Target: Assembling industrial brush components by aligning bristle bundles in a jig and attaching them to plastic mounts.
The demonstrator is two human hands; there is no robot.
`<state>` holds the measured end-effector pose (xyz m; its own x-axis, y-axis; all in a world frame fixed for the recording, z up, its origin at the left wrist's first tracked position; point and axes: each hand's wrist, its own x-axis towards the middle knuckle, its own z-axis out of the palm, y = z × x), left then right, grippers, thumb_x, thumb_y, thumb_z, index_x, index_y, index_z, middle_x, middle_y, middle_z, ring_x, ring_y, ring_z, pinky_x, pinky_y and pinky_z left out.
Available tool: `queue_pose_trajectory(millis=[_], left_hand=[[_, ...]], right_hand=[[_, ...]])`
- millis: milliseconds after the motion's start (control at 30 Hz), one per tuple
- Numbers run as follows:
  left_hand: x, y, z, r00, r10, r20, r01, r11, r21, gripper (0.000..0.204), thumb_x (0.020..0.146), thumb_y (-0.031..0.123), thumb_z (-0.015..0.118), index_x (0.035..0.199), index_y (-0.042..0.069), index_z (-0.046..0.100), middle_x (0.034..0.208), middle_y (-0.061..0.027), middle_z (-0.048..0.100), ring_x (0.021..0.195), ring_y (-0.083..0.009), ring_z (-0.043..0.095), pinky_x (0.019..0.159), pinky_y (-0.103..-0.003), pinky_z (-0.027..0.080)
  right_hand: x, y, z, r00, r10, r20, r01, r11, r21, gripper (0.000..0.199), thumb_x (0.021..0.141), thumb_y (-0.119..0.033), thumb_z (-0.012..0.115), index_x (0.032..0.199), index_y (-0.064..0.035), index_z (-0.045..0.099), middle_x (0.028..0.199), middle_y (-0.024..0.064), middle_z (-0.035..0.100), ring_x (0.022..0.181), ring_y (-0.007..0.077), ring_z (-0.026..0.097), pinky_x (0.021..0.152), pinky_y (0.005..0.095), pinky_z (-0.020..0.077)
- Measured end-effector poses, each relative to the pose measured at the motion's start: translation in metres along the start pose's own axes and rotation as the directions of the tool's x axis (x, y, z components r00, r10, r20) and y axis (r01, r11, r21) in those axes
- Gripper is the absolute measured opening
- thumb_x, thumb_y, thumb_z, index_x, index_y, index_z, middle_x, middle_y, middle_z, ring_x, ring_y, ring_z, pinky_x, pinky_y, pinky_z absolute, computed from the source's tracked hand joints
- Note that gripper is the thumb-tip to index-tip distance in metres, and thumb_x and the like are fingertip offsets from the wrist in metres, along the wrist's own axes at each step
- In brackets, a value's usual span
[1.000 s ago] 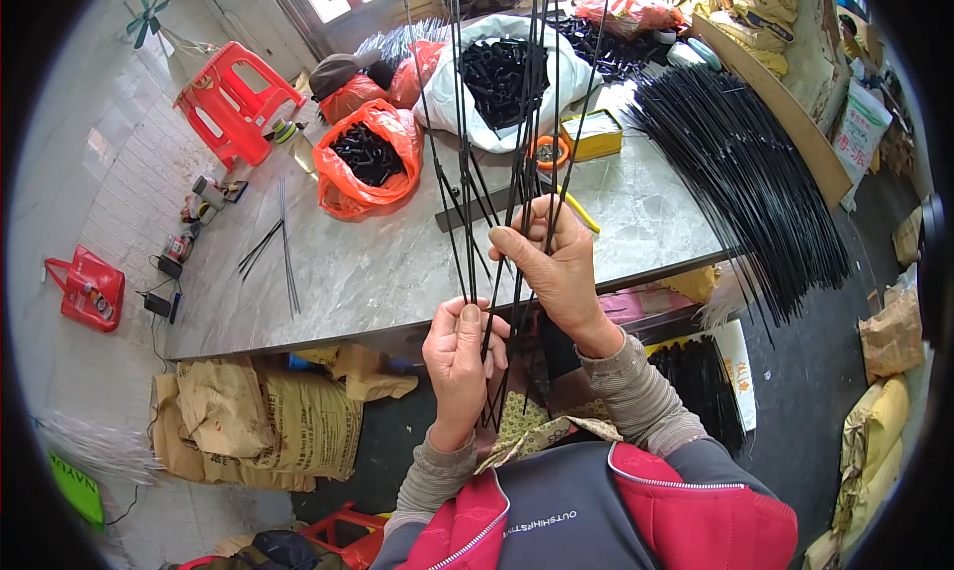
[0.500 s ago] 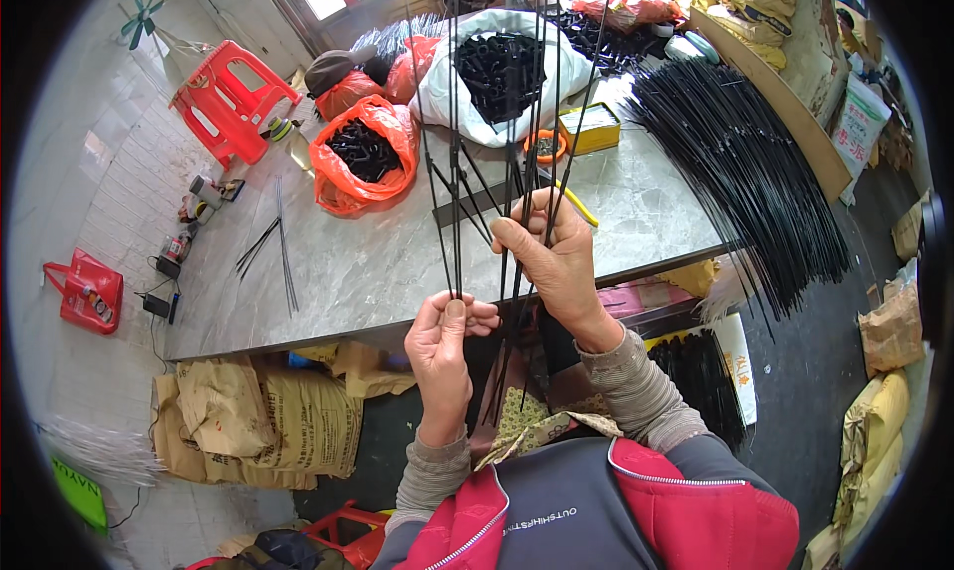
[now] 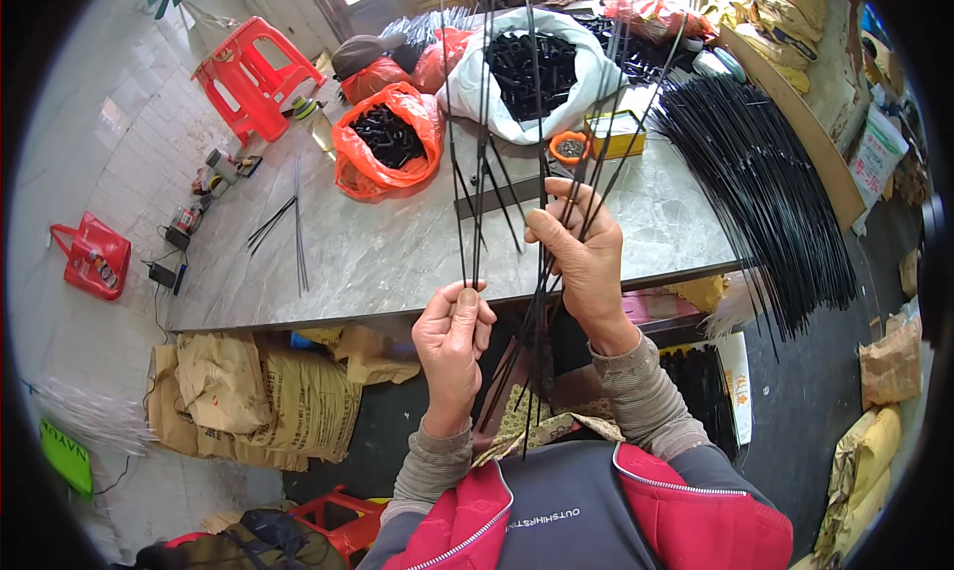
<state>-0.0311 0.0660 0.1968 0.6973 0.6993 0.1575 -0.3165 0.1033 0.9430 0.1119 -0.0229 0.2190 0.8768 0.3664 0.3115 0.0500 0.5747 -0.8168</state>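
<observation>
My left hand (image 3: 449, 356) pinches the lower ends of several thin black rods (image 3: 473, 237) between thumb and fingers. To its right, my right hand (image 3: 586, 262) is closed around another bundle of black rods (image 3: 542, 331), whose lower ends hang toward my lap. Both sets rise past the upper edge of the view and spread apart above the hands. Short, dark joints show along some of the rods. Both hands are in front of the table's near edge, above my lap.
The grey table (image 3: 378, 262) bears a red bag (image 3: 417, 172) and a white bag (image 3: 462, 103) of black parts, a small orange bowl (image 3: 568, 149), a yellow box (image 3: 631, 138) and a large pile of black rods (image 3: 760, 192). Red stools (image 3: 260, 123) stand left; brown sacks (image 3: 303, 401) lie below.
My hands have drawn farther apart, the right one shifting rightward with its rods, which now fan out more. The whole view has moved slightly.
</observation>
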Motion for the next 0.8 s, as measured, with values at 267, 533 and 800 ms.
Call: queue_pose_trajectory(millis=[267, 533, 800], left_hand=[[-0.009, 0.006, 0.004, 0.999, -0.034, 0.042, 0.035, 0.999, -0.024, 0.017, 0.104, 0.013, 0.059, 0.108, -0.002, 0.063, 0.075, -0.0070, 0.065, 0.051, -0.0047, 0.046, 0.046, -0.019, 0.033], [-0.013, 0.006, 0.010, 0.991, -0.055, 0.121, 0.045, 0.996, 0.080, 0.015, 0.104, 0.013, 0.061, 0.107, -0.002, 0.062, 0.077, -0.0044, 0.065, 0.057, -0.0031, 0.051, 0.052, -0.018, 0.037], [-0.001, 0.013, -0.026, 1.000, 0.012, -0.003, -0.012, 0.996, 0.083, 0.019, 0.103, 0.016, 0.062, 0.105, -0.003, 0.065, 0.084, -0.0098, 0.071, 0.060, -0.0070, 0.059, 0.051, -0.021, 0.040]], right_hand=[[-0.003, 0.001, 0.003, 0.986, 0.153, 0.066, -0.152, 0.988, -0.011, 0.027, 0.093, -0.014, 0.075, 0.115, -0.0011, 0.066, 0.076, -0.0042, 0.064, 0.057, -0.0006, 0.049, 0.047, 0.0152, 0.0300], [-0.003, -0.003, -0.002, 0.975, 0.194, 0.112, -0.193, 0.981, -0.019, 0.015, 0.095, -0.019, 0.074, 0.100, -0.0056, 0.069, 0.069, -0.0058, 0.059, 0.054, -0.0007, 0.046, 0.046, 0.0163, 0.0294], [0.001, 0.000, 0.004, 0.998, 0.056, 0.024, -0.047, 0.960, -0.276, 0.025, 0.100, -0.029, 0.064, 0.089, -0.0071, 0.063, 0.067, -0.0061, 0.054, 0.053, 0.0027, 0.045, 0.047, 0.0208, 0.0321]])
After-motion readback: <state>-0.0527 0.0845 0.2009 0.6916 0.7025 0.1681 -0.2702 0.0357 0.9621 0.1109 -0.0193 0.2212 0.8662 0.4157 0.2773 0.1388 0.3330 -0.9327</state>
